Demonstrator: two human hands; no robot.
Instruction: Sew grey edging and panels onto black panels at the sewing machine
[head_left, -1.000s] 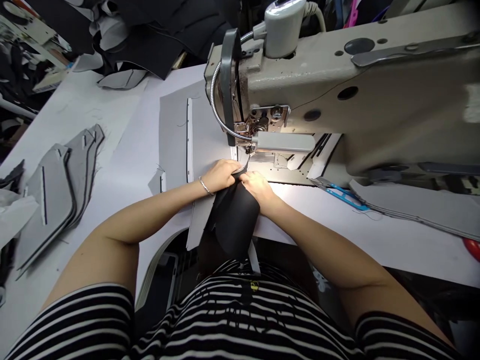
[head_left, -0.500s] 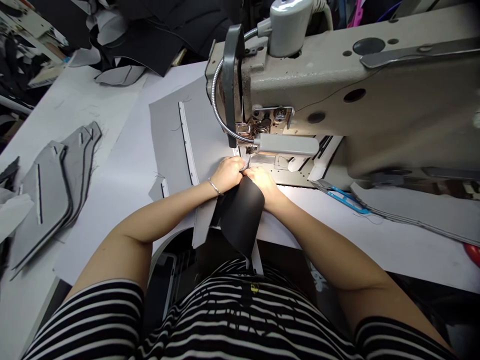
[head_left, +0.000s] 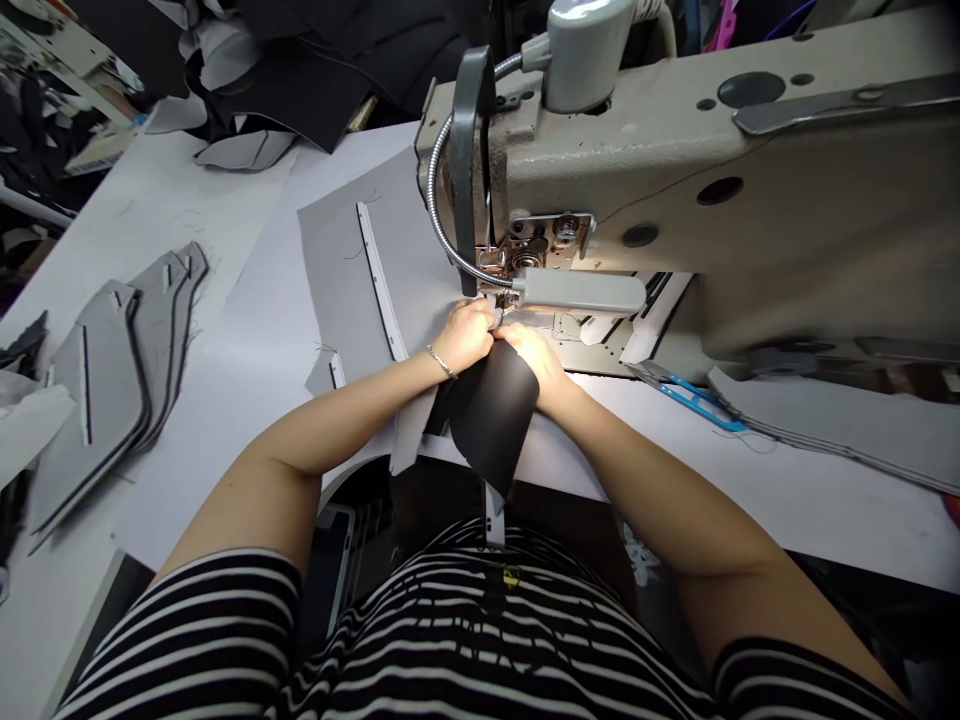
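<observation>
Stacked grey fabric pieces (head_left: 105,400) lie on a white worktable (head_left: 180,190), with dark cloth (head_left: 315,70) heaped behind. A person's left hand (head_left: 465,335) curls nearly closed, pinching a grey panel (head_left: 352,290) and black fabric (head_left: 491,415) at the sewing machine (head_left: 675,170) needle; the right hand (head_left: 525,358), fingers bent, grips the same edge beside it, the black fabric drooping over the table's edge. Blue-handled scissors (head_left: 694,398) and more grey pieces (head_left: 840,425) rest at right.
</observation>
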